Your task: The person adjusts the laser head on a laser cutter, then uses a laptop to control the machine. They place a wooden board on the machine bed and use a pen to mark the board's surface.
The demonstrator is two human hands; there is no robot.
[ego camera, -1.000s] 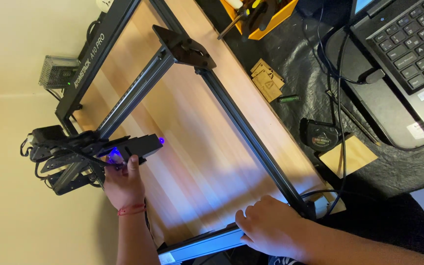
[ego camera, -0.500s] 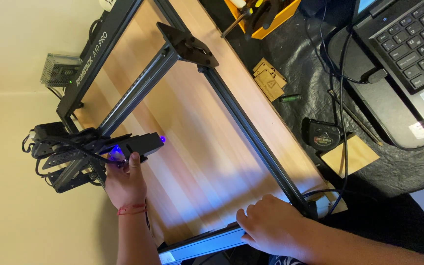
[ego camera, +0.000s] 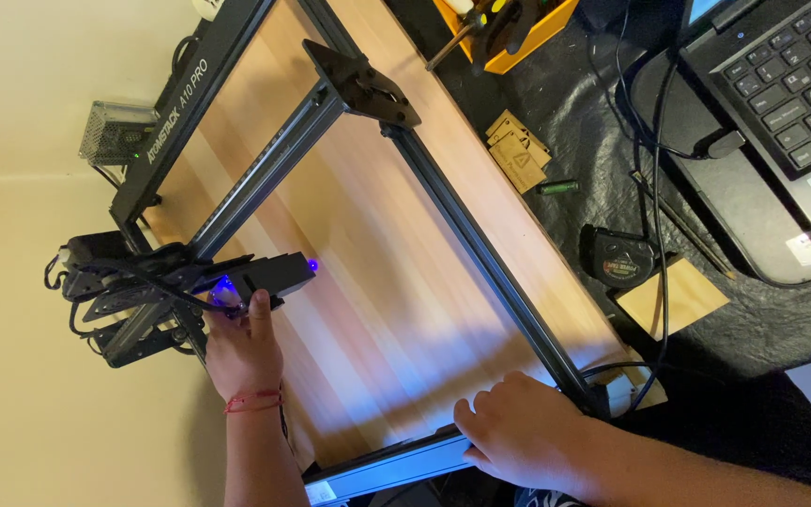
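Hands first: right hand (ego camera: 527,434) sits closest, fingers curled over the near rail (ego camera: 382,467) of the black engraver frame (ego camera: 481,253), gripping it by the corner. Left hand (ego camera: 244,352) is a bit further in, fingers pressed up against the laser head (ego camera: 269,279), which glows purple at the frame's left edge. Wooden board (ego camera: 377,272) inside the frame has loads of open room. Beyond the far rail sit a tape measure (ego camera: 618,258), small wooden cutouts (ego camera: 518,150) and a laptop (ego camera: 781,94).
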